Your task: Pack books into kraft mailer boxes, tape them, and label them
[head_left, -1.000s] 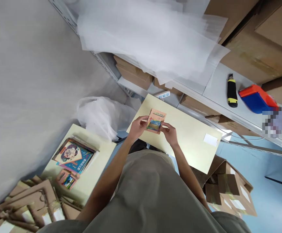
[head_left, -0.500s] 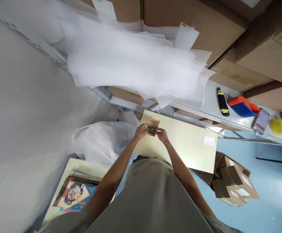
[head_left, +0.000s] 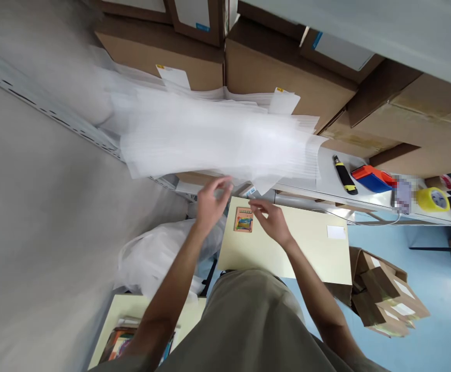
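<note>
A small flat orange item with a colourful picture and lettering point(head_left: 243, 220), perhaps a booklet, lies on the cream tabletop point(head_left: 287, 253). My left hand point(head_left: 211, 204) is raised up and left of it, thumb and fingers apart, close to the front edge of a stack of white foam sheets point(head_left: 213, 139). To the item's right hovers my right hand point(head_left: 270, 219), fingers bent and spread with nothing between them. Neither hand touches the orange item.
On the grey shelf lie a utility knife point(head_left: 345, 175), a red-and-blue tool point(head_left: 373, 179), a phone and yellow tape point(head_left: 433, 199). Brown cartons point(head_left: 287, 67) stand behind the foam. A white plastic bag point(head_left: 155, 253) sits left; an open carton point(head_left: 384, 294) stands right.
Both hands have let go of the orange item, which now lies on the tabletop. The left hand has moved up towards the foam sheets, and the right hand has drawn away. The view has tilted upward.
</note>
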Demonstrator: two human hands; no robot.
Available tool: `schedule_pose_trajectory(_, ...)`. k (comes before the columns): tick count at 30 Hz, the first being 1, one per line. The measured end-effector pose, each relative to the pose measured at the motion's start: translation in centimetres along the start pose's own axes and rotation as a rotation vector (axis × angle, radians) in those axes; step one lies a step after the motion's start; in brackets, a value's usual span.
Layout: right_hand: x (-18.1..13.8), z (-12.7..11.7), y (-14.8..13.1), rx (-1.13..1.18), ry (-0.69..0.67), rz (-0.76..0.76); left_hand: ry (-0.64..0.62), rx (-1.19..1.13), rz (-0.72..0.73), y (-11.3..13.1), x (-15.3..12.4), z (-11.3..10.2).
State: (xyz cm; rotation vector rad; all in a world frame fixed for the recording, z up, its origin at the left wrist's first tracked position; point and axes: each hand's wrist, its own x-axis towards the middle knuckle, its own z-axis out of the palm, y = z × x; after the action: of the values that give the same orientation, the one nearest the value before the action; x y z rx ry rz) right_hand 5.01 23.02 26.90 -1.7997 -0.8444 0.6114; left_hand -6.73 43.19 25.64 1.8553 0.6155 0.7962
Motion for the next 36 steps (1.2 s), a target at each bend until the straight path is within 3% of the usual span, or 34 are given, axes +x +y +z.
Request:
schedule_pose_trajectory(2,2.4,-0.7,-2.8,0.039,0.05,-0.09,0.052,0.069,0.13,1.2,3.8,-0.6)
schedule_pose_trajectory(4,5.3,-0.8,-4.3,0.094,0.072,-0.134,0.023,0.146,0.197,1.2,7.0,-0.1)
schedule_pose_trajectory(7,9.7,-0.1,-4.0,0.166,0.095,-0.123,-0.041,0.303,0.154,0.2,9.9,1.6)
schedule_pose_trajectory(11,13.3,1.5,-2.0,0.199,0.134,0.006,-0.025,0.43,0.113,-1.1,10.9,3.4)
schedule_pose_trajectory(16,11.8,2.4,-1.4,0.267,0.139,0.045,0.119,0.325,0.164,-0.9,10.2,3.2)
schedule_pose_trajectory(19,8.8,1.7,-2.2,0.339,0.16,-0.015,0.153,0.238,0.273,1.0,8.0,2.9)
schedule_pose_trajectory(21,6.4,0.7,-2.8,0.389,0.183,-0.029,0.113,0.2,0.381,2.8,5.3,3.1)
schedule_pose_trajectory(23,3.8,-0.6,-3.4,0.417,0.202,-0.016,0.037,0.179,0.481,4.6,1.8,4.1)
schedule_pose_trajectory(27,-2.3,-3.1,-2.9,0.351,0.323,0.041,-0.163,0.172,0.549,6.6,-5.9,7.3)
schedule_pose_trajectory(32,-9.6,-5.5,1.6,0.214,0.476,0.273,-0.38,0.147,0.544,6.5,-13.1,11.1)
schedule_pose_trajectory(36,-14.3,-7.7,7.2,0.211,0.455,0.462,-0.478,0.241,0.412,4.4,-15.7,12.1)
